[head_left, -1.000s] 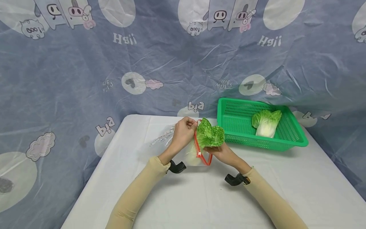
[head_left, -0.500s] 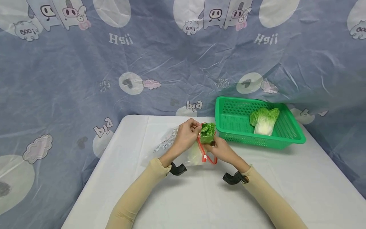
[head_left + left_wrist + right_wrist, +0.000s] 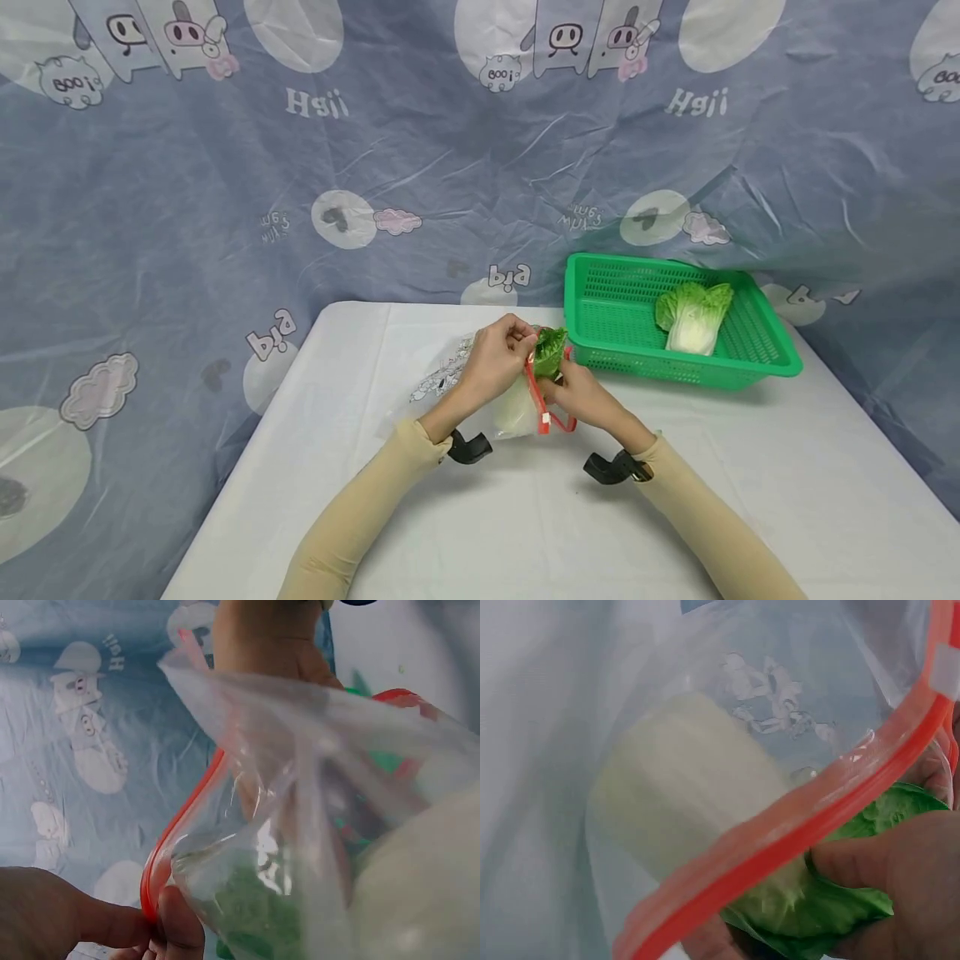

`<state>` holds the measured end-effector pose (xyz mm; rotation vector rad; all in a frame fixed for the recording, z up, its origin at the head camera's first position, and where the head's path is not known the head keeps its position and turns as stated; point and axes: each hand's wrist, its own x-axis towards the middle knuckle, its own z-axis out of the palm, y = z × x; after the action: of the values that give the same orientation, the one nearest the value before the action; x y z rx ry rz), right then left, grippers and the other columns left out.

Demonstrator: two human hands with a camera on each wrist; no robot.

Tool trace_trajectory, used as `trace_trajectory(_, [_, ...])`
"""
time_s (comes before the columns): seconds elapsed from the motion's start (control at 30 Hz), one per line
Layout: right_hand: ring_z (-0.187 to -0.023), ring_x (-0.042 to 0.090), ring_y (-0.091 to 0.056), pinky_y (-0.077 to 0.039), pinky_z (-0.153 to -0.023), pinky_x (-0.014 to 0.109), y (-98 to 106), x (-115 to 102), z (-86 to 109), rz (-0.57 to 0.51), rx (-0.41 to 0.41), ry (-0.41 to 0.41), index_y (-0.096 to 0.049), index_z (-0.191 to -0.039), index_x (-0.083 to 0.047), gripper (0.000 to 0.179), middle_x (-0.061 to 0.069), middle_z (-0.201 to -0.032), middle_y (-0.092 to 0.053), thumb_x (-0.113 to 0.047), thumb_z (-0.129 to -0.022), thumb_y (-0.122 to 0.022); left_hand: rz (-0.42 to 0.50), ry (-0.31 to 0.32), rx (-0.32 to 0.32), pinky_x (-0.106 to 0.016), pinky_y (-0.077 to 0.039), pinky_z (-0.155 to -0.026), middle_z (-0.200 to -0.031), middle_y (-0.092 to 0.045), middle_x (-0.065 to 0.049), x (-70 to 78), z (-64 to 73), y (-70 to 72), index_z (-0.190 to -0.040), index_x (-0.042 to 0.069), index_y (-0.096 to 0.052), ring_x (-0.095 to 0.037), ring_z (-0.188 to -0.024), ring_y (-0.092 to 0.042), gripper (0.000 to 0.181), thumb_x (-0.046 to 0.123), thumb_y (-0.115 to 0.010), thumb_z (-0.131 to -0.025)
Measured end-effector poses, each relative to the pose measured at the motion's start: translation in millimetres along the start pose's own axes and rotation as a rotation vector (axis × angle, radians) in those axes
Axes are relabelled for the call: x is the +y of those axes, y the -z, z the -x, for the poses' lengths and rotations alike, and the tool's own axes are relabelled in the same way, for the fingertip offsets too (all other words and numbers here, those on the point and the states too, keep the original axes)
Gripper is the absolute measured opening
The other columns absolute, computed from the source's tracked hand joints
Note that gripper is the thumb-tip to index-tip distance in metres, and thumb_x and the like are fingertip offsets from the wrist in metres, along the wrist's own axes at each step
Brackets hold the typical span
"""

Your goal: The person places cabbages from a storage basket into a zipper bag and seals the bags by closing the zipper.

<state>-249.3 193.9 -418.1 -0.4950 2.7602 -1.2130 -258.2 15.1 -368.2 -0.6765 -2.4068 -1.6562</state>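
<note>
A clear plastic zip bag with a red zip edge lies sideways, its mouth facing right. Inside it is the pale base of a napa cabbage, visible through the film; the green leafy end still shows at the mouth. My left hand pinches the upper zip edge between thumb and fingers, as the left wrist view also shows. At the opening, my right hand grips the leafy end, its thumb pressed on the leaves. The bag and leaves partly hide the right fingers.
Behind and to the right stands a green perforated basket, holding a second napa cabbage. Everything rests on a white-covered table. A grey-blue printed curtain hangs along the back. Each wrist carries a black camera mount.
The cabbage has gone further left into the bag, and its spread leaves are now gathered at the mouth. My left hand has shifted slightly right and down with the zip edge.
</note>
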Motion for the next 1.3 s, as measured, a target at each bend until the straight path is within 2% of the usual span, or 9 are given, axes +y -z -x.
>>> trace_trajectory(0.2, [-0.072,0.02,-0.071,-0.059,-0.073,0.047,-0.6,2.6,-1.9,-0.165,-0.051,-0.175,-0.056,-0.122,0.005,0.041,0.016,-0.09,-0.071,-0.029,-0.101,-0.043,-0.014,-0.078,-0.136,-0.023,-0.05,-0.052,-0.078,-0.064,-0.008,4.9,7.7,-4.0,-0.096,0.005,-0.062,-0.009,-0.058,-0.057,0.007,0.011,-0.058,-0.096])
trace_trajectory(0.3, [-0.065,0.018,-0.069,-0.059,-0.067,0.043,-1.6,2.6,-3.1,-0.199,-0.025,-0.223,-0.06,-0.108,0.006,0.041,0.014,-0.08,-0.07,-0.03,-0.1,-0.043,-0.02,-0.097,-0.141,-0.023,-0.051,-0.053,-0.08,-0.064,-0.007,8.1,9.9,-3.1,-0.098,0.005,-0.063,-0.009,-0.059,-0.058,0.008,0.012,-0.058,-0.097])
trace_trajectory(0.37, [-0.06,0.016,-0.066,-0.058,-0.062,0.039,-1.4,1.7,-2.9,-0.159,-0.012,-0.248,-0.064,-0.096,0.003,0.04,0.01,-0.071,-0.068,-0.032,-0.098,-0.046,-0.032,-0.102,-0.116,-0.024,-0.05,-0.053,-0.079,-0.064,-0.006,9.8,9.6,-1.6,-0.098,0.006,-0.063,-0.009,-0.059,-0.058,0.009,0.013,-0.059,-0.096])
trace_trajectory(0.57, [-0.055,0.011,-0.062,-0.051,-0.052,0.03,3.6,-7.3,2.6,-0.008,0.003,-0.224,-0.063,-0.074,-0.005,0.037,0.002,-0.062,-0.065,-0.036,-0.093,-0.057,-0.064,-0.079,-0.071,-0.022,-0.046,-0.052,-0.076,-0.063,-0.001,7.7,4.5,2.3,-0.097,0.008,-0.064,-0.008,-0.059,-0.057,0.009,0.014,-0.058,-0.097])
trace_trajectory(0.77, [-0.067,0.021,-0.073,-0.059,-0.061,0.039,15.7,-16.4,9.8,-0.095,0.045,-0.166,-0.067,-0.109,0.005,0.038,0.02,-0.089,-0.073,-0.03,-0.094,-0.063,-0.075,-0.066,-0.069,-0.022,-0.045,-0.049,-0.075,-0.064,-0.004,4.3,1.5,2.8,-0.095,0.008,-0.064,-0.009,-0.057,-0.057,0.008,0.014,-0.058,-0.096])
trace_trajectory(0.83, [-0.069,0.023,-0.073,-0.06,-0.065,0.041,18.9,-16.7,10.5,-0.113,0.052,-0.159,-0.066,-0.114,0.005,0.038,0.023,-0.094,-0.072,-0.026,-0.093,-0.064,-0.084,-0.058,-0.071,-0.021,-0.045,-0.05,-0.074,-0.064,-0.003,3.5,0.7,2.4,-0.094,0.008,-0.064,-0.008,-0.057,-0.058,0.007,0.014,-0.059,-0.096])
trace_trajectory(1.0, [-0.064,0.024,-0.072,-0.059,-0.058,0.035,25.4,-13.7,10.6,-0.108,0.12,-0.153,-0.069,-0.098,0.005,0.028,0.021,-0.082,-0.071,-0.022,-0.092,-0.066,-0.095,-0.052,-0.07,-0.02,-0.045,-0.051,-0.072,-0.064,-0.001,2.1,0.3,2.6,-0.093,0.008,-0.064,-0.008,-0.058,-0.058,0.007,0.014,-0.061,-0.095])
trace_trajectory(1.13, [-0.054,0.023,-0.068,-0.058,-0.052,0.035,31.6,-10.5,10.7,-0.074,0.204,-0.159,-0.064,-0.085,0.004,0.031,0.016,-0.068,-0.068,-0.026,-0.091,-0.067,-0.084,-0.051,-0.07,-0.021,-0.046,-0.051,-0.071,-0.064,-0.002,1.7,0.9,3.9,-0.094,0.007,-0.064,-0.008,-0.058,-0.059,0.008,0.014,-0.061,-0.095])
trace_trajectory(1.3, [-0.044,0.017,-0.059,-0.05,-0.045,0.034,35.2,-3.0,9.4,0.066,0.343,-0.153,-0.053,-0.091,-0.002,0.03,0.009,-0.065,-0.062,-0.027,-0.09,-0.068,-0.108,-0.039,-0.075,-0.021,-0.046,-0.055,-0.072,-0.064,-0.001,2.0,1.2,4.5,-0.093,0.008,-0.065,-0.008,-0.06,-0.059,0.009,0.016,-0.061,-0.095])
